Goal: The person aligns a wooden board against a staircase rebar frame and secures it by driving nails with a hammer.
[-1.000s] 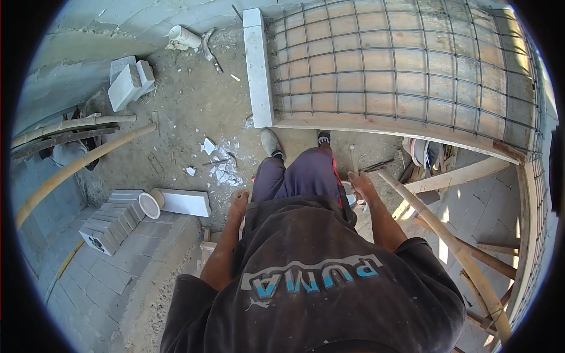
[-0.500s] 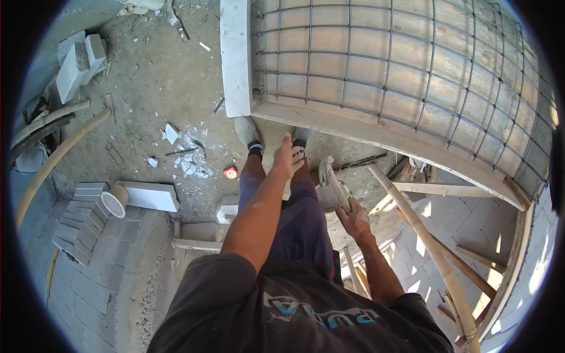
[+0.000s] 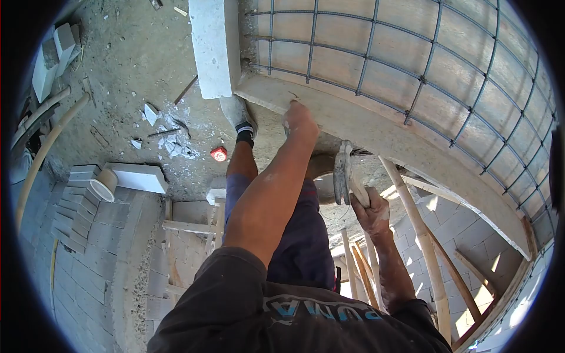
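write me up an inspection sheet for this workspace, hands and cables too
surface: dusty grey-brown floor, white rubble scattered on it
things in use: light wooden-handled tool with a grey head, raised off the floor; grey steel rebar mesh beside a long pale wooden board
clutter: small round red-and-white object near the rubble
hands: right hand grips the tool's handle; left hand curled by the board's edge, contents cannot be told
cables: none identifiable; thin yellow strip too unclear to name
surroundings: long white block at the mesh's end, stacked grey blocks, round cream container
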Demonstrator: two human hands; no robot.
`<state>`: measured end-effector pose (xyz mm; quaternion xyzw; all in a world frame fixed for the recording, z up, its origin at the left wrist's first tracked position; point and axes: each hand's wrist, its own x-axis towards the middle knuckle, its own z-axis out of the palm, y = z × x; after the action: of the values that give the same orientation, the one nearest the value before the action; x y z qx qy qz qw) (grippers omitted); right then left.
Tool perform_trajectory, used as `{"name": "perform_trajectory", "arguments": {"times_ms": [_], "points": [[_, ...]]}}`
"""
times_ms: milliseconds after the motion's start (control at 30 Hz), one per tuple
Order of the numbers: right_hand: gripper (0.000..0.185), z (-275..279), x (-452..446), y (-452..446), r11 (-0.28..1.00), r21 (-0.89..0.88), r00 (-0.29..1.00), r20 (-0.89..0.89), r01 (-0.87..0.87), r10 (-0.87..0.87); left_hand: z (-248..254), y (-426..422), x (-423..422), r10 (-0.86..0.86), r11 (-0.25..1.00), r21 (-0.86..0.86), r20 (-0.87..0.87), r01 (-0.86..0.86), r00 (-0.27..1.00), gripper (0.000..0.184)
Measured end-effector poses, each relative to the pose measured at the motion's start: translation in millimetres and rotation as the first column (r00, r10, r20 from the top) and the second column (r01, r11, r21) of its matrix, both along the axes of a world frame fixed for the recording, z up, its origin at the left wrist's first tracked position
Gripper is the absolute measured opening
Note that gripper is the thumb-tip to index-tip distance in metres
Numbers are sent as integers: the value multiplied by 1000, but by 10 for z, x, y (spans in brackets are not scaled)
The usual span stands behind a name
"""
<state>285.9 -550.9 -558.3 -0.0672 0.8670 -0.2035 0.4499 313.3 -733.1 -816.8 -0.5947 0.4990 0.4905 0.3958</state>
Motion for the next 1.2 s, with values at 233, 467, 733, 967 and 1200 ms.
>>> {"name": "perform_trajectory", "arguments": {"times_ms": [233,467,733,967,1200], "points": [[28,-90,-119,-3,978,206,998,56,-33,22,33,-40,-18,-184,980,-75,6,184,983,37],[26,-44,-131,92,950,155,962,43,-273,269,-5,33,-91,138,988,-77,47,-134,989,32],[21,338,-167,-234,935,-138,944,2,-326,329,376,-240,-276,-555,832,11,25,555,831,64],[29,180,-124,-227,922,381,977,212,-73,-11,340,-355,-314,-362,932,51,110,358,926,58],[19,442,-309,-157,932,68,932,94,-356,349,-251,157,91,171,984,-57,24,-169,985,43]]}}
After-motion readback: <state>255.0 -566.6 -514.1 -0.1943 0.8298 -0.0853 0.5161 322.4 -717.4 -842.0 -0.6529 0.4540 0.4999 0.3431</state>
